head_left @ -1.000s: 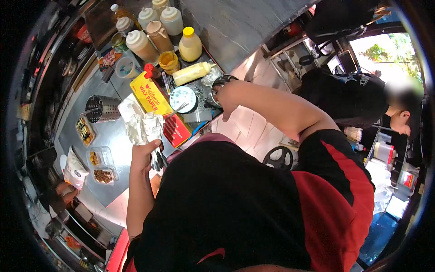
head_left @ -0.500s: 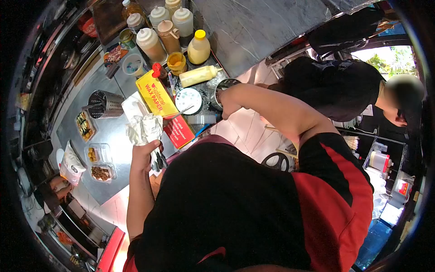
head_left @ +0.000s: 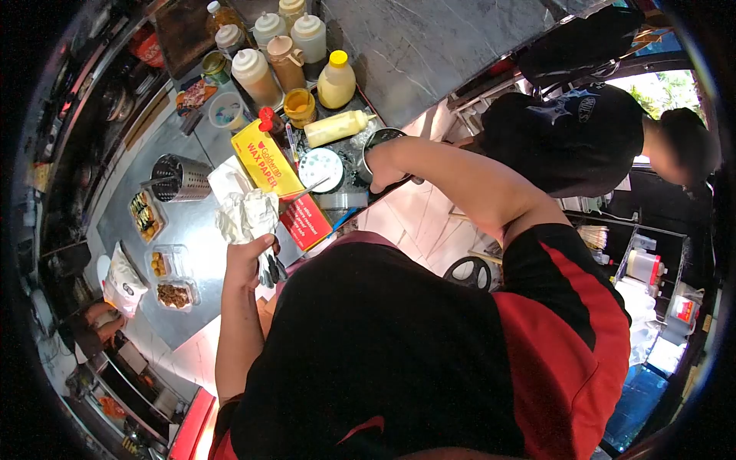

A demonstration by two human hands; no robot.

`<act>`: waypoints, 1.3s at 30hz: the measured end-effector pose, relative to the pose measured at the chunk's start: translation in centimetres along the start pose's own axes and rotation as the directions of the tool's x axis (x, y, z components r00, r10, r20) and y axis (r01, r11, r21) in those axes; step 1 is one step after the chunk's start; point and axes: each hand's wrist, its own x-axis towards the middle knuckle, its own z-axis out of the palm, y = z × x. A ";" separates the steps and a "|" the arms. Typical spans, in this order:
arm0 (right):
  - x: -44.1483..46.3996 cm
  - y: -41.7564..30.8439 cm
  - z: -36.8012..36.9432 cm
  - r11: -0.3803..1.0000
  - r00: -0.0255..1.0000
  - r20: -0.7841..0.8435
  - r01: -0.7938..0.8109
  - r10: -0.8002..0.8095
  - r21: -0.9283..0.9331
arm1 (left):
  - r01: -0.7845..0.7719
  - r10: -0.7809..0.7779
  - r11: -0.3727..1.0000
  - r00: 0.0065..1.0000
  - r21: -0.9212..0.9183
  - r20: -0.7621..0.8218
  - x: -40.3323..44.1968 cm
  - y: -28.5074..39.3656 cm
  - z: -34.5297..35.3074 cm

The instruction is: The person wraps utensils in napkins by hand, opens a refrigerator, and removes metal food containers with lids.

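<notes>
My left hand [head_left: 247, 259] is closed around a crumpled white paper or cloth [head_left: 247, 216] and several utensils with dark ends [head_left: 270, 268] that stick out below the fist. At the counter's edge, my right hand [head_left: 387, 162] is curled over the rim of a metal canister [head_left: 365, 153]. Some of its fingers are hidden, and I cannot see what lies inside the canister. A round white-topped tub [head_left: 320, 170] stands beside the canister. Between my hands lies a yellow and red wax paper box [head_left: 264, 161].
Squeeze bottles [head_left: 257, 77] crowd the back, and a yellow one [head_left: 336, 129] lies on its side. A perforated canister [head_left: 184, 178] and food containers [head_left: 175, 295] sit on the left. Another person [head_left: 560, 142] is at the right; someone's hands [head_left: 107, 322] show far left.
My right hand has shifted slightly at the canister, whose opening shows more. My left hand keeps its hold, barely moved. The person at the right has turned a little.
</notes>
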 end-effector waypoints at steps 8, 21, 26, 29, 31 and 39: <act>-6.1 0.9 1.5 0.982 0.835 -0.535 0.181 -0.130 0.044 | -0.083 0.078 0.994 0.994 0.069 0.072 1.2 2.1 3.1; -15.0 -1.7 6.4 0.645 0.431 -0.901 0.675 0.052 0.359 | -0.236 -0.076 0.905 0.728 0.354 0.681 6.1 5.0 19.3; -14.3 0.3 7.6 0.609 0.387 -0.913 0.695 0.132 0.383 | -0.332 -0.090 0.872 0.614 0.360 0.785 9.1 4.3 21.3; -14.2 1.2 7.1 0.695 0.291 -0.947 0.653 0.138 0.302 | -0.465 -0.097 0.772 0.586 0.433 0.804 10.0 5.9 22.9; -14.4 1.8 6.5 0.735 0.204 -0.971 0.637 0.129 0.231 | -0.739 0.038 0.531 0.510 0.415 0.859 11.3 6.7 24.0; -13.2 3.5 6.7 0.833 0.167 -0.966 0.492 0.196 0.254 | -0.822 0.017 0.381 0.463 0.423 0.886 14.0 5.6 25.9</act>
